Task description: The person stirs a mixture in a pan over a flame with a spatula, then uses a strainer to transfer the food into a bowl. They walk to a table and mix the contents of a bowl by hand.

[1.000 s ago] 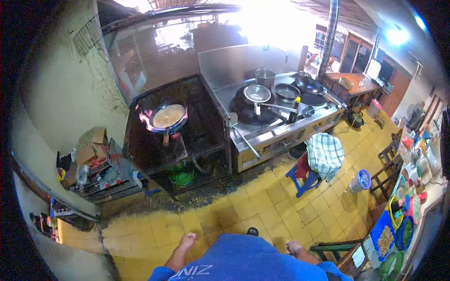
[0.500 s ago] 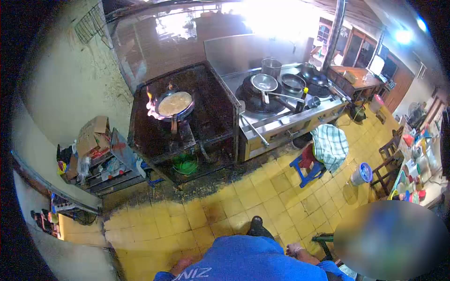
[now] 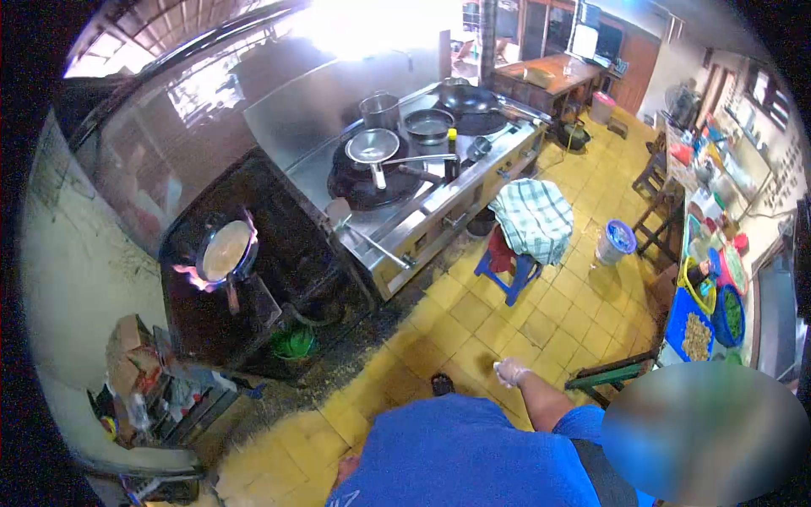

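Observation:
My right hand (image 3: 510,373), in a thin clear glove, hangs out over the yellow tiled floor with its fingers curled together. Whether something small sits in them I cannot make out. The nearest thing ahead of it is a blue stool (image 3: 512,283) with a green-and-white checked cloth (image 3: 534,220) on top. Only a little of my left hand (image 3: 347,467) shows beside the blue shirt; its fingers are hidden. Far from both hands, a frying pan (image 3: 228,251) with a pale brown content stands on the dark stove, flames licking its sides.
A steel range (image 3: 397,245) bears a strainer (image 3: 372,146), pots and a wok. A lidded bucket (image 3: 617,242) stands on the floor. To the right, a table carries a blue tray (image 3: 677,325) of chopped pieces and several bowls. A cardboard box (image 3: 128,342) lies at left.
The view has swung to the right, bringing the right-hand table and blue tray into sight. My right hand has stretched forward, away from the body. The pan stays over the flames.

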Demonstrator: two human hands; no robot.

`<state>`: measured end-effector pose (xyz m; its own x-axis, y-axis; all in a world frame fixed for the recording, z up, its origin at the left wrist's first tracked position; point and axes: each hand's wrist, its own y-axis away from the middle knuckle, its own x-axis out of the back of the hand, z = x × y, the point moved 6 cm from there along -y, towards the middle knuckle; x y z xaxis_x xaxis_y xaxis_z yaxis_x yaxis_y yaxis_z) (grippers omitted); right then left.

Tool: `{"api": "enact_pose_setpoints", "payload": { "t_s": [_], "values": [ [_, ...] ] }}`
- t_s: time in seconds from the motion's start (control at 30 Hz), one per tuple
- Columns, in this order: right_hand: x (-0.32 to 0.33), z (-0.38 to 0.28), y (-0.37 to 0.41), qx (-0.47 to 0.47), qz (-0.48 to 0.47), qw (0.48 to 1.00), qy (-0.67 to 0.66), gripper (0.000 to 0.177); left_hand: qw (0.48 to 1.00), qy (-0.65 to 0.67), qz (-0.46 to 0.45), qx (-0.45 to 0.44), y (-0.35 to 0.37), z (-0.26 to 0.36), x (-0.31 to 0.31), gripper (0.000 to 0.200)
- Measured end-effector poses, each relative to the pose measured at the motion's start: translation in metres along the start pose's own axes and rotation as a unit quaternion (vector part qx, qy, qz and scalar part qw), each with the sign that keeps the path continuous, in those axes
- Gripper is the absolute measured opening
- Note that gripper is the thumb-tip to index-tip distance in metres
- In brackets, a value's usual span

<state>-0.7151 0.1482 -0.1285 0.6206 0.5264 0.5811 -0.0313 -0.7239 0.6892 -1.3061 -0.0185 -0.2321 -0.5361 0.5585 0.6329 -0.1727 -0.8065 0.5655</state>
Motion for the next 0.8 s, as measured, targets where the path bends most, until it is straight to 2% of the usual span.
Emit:
{"api": "enact_pose_setpoints", "payload": {
  "t_s": [0.07, 0.13, 0.17, 0.2, 0.23, 0.27, 0.3, 0.33, 0.37, 0.4, 0.47, 0.53, 0.57, 0.63, 0.67, 0.7, 0.73, 0.77, 0.8],
  "values": [
    [0.01, -0.003, -0.005, 0.018, 0.006, 1.0, -0.006, 0.044, 0.991, -0.117, 0.004, -0.063, -0.019, 0.008, 0.006, 0.024],
    [0.023, 0.004, -0.015, -0.044, 0.017, 0.994, -0.099, 0.039, 0.966, -0.237, 0.028, -0.101, -0.046, 0.017, 0.018, 0.024],
    [0.013, 0.024, -0.029, -0.045, 0.003, 0.973, -0.227, 0.032, 0.95, -0.297, 0.061, -0.077, -0.056, 0.024, 0.021, 0.025],
    [0.02, 0.023, -0.037, 0.108, 0.036, 0.992, 0.045, 0.028, 0.998, -0.008, 0.016, 0.058, -0.055, 0.03, 0.034, 0.024],
    [0.016, 0.021, -0.04, 0.262, 0.069, 0.912, 0.309, 0.025, 0.941, 0.27, 0.053, 0.199, -0.028, 0.102, 0.08, 0.024],
    [-0.011, 0.08, -0.082, 0.151, -0.016, 0.983, 0.105, 0.024, 0.935, 0.274, 0.066, 0.214, -0.042, 0.101, 0.08, 0.025],
    [-0.036, 0.138, -0.118, 0.02, -0.046, 0.993, -0.106, 0.023, 0.93, 0.276, 0.075, 0.231, -0.052, 0.096, 0.076, 0.027],
    [-0.024, 0.124, -0.09, -0.105, -0.058, 0.972, -0.202, 0.023, 0.923, 0.286, 0.081, 0.244, -0.051, 0.098, 0.075, 0.027],
    [-0.013, 0.118, -0.051, -0.232, -0.062, 0.925, -0.293, 0.023, 0.909, 0.322, 0.098, 0.248, -0.053, 0.106, 0.074, 0.028],
    [-0.005, 0.115, -0.038, -0.231, -0.064, 0.928, -0.285, 0.023, 0.894, 0.356, 0.116, 0.246, -0.058, 0.112, 0.073, 0.03],
    [-0.007, 0.122, -0.03, -0.211, -0.062, 0.907, -0.359, 0.023, 0.881, 0.4, 0.108, 0.228, -0.064, 0.119, 0.069, 0.029],
    [-0.044, 0.171, -0.09, -0.151, -0.144, 0.948, -0.242, 0.024, 0.899, 0.359, 0.088, 0.234, -0.057, 0.118, 0.062, 0.022],
    [-0.063, 0.198, -0.121, -0.114, -0.178, 0.96, -0.184, 0.025, 0.887, 0.379, 0.05, 0.26, -0.063, 0.087, 0.037, 0.02],
    [-0.032, 0.149, -0.088, -0.205, -0.113, 0.917, -0.323, 0.025, 0.857, 0.408, -0.029, 0.312, -0.071, 0.035, -0.007, 0.019],
    [-0.009, 0.109, -0.061, -0.243, -0.07, 0.886, -0.389, 0.025, 0.924, 0.312, -0.014, 0.22, -0.073, 0.03, 0.005, 0.018],
    [0.003, 0.083, -0.053, -0.241, -0.073, 0.888, -0.384, 0.022, 0.986, 0.136, -0.01, 0.092, -0.074, 0.03, 0.016, 0.017],
    [0.009, 0.068, -0.053, -0.239, -0.071, 0.891, -0.38, 0.022, 0.999, -0.031, -0.009, -0.014, -0.075, 0.032, 0.016, 0.016],
    [0.018, 0.054, -0.057, -0.19, -0.064, 0.912, -0.357, 0.022, 0.988, -0.132, -0.003, -0.082, -0.072, 0.042, 0.036, 0.016],
    [0.027, 0.045, -0.063, -0.139, -0.058, 0.931, -0.331, 0.022, 0.972, -0.206, -0.033, -0.111, -0.073, 0.028, 0.02, 0.02]
  ]
}}
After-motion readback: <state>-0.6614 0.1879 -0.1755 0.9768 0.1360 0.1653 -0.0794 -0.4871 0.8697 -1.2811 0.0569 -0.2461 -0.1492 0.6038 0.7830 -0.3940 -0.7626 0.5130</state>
